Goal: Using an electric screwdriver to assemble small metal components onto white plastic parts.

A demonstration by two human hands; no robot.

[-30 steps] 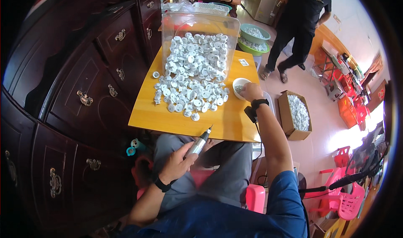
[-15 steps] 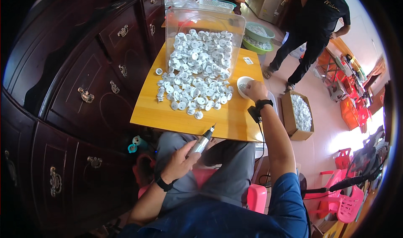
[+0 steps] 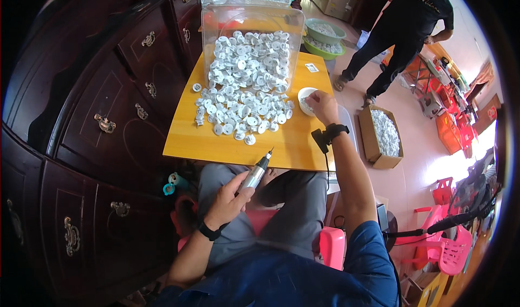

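My left hand (image 3: 228,203) is wrapped round a pen-shaped electric screwdriver (image 3: 253,176) with a silver body and dark nose. Its thin bit points up and away, over the table's near edge. At the table's right side, my right hand (image 3: 324,108) has its fingers pinched together over a small white bowl (image 3: 302,93). Tiny greyish pieces lie in the bowl, too small to name. Whatever the right fingertips hold is hidden. Left of the bowl spreads a heap of round white plastic parts (image 3: 244,109), spilling from a clear plastic bin (image 3: 299,33) lying on its side.
The yellow wooden table (image 3: 216,147) stands beside dark drawers (image 3: 108,98). On the floor at right are a cardboard box of white pieces (image 3: 374,136) and stacked green basins (image 3: 325,35). A person in black (image 3: 420,25) stands beyond; another sits behind the bin. A cable hangs from my right wrist.
The whole view has shifted, so the table sits slightly higher and further left. My right fingers have moved from inside the bowl toward its far right rim. My left hand still grips the screwdriver.
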